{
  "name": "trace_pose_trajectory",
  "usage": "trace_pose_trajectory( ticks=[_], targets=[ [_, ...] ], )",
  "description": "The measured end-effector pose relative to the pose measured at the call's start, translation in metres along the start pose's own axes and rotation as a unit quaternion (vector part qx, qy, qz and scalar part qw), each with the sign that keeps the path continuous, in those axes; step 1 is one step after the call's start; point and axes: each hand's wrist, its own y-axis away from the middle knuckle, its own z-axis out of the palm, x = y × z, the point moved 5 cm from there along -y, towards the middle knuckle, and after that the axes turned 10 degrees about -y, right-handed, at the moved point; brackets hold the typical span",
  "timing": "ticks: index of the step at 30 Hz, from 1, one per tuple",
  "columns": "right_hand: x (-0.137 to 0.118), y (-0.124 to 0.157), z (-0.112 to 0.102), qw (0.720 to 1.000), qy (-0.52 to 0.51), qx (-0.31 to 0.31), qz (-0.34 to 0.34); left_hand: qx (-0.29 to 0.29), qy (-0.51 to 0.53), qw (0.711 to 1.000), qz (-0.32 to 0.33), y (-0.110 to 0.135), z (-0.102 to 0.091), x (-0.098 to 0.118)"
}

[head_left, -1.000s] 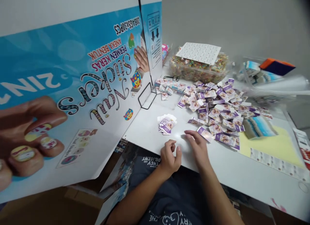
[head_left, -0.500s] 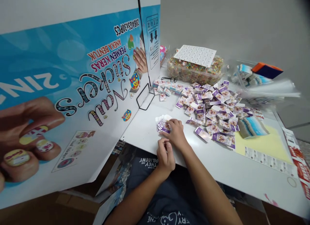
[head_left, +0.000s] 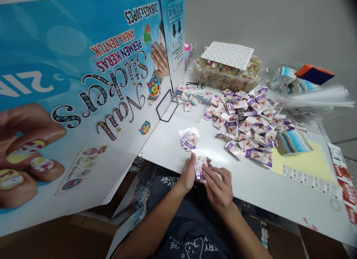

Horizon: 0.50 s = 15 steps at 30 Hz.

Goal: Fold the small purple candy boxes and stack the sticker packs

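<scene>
Between both hands, just over the table's front edge, is a small purple-and-white printed box [head_left: 200,165]. My left hand [head_left: 188,173] grips its left side, thumb along the edge. The fingers of my right hand [head_left: 220,184] press on its right side and lower part. Whether the box is flat or folded up I cannot tell. Just beyond, a small stack of flat box blanks [head_left: 189,138] lies on the white table [head_left: 173,147]. A large heap of the same small boxes [head_left: 245,121] spreads to the right, some with flaps standing up.
A big printed carton [head_left: 92,103] stands along the left. At the back are a clear tub of colourful pieces [head_left: 228,73], scissors [head_left: 199,84] and a row of small boxes [head_left: 192,93]. On the right lie a blue-and-grey packet [head_left: 294,142], yellow paper [head_left: 320,158] and a clear bin [head_left: 304,99].
My right hand has left the stack of blanks and come back toward me with one box. My left hand, earlier closed beside the right, now grips it too.
</scene>
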Motion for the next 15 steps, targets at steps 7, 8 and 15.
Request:
trace_pose_trajectory(
  ticks=[7, 8, 15],
  targets=[
    [-0.008, 0.024, -0.034, 0.994, -0.014, -0.014, 0.107, -0.255, 0.111, 0.958, -0.067, 0.012, 0.028, 0.002],
    [-0.005, 0.022, -0.038, 0.989, -0.028, -0.023, 0.141, -0.291, 0.112, 0.948, -0.072, 0.015, 0.033, 0.001],
    [0.009, 0.006, -0.057, 0.948, -0.215, -0.103, 0.213, -0.376, 0.165, 0.909, -0.075, 0.025, 0.051, -0.008]
  ],
)
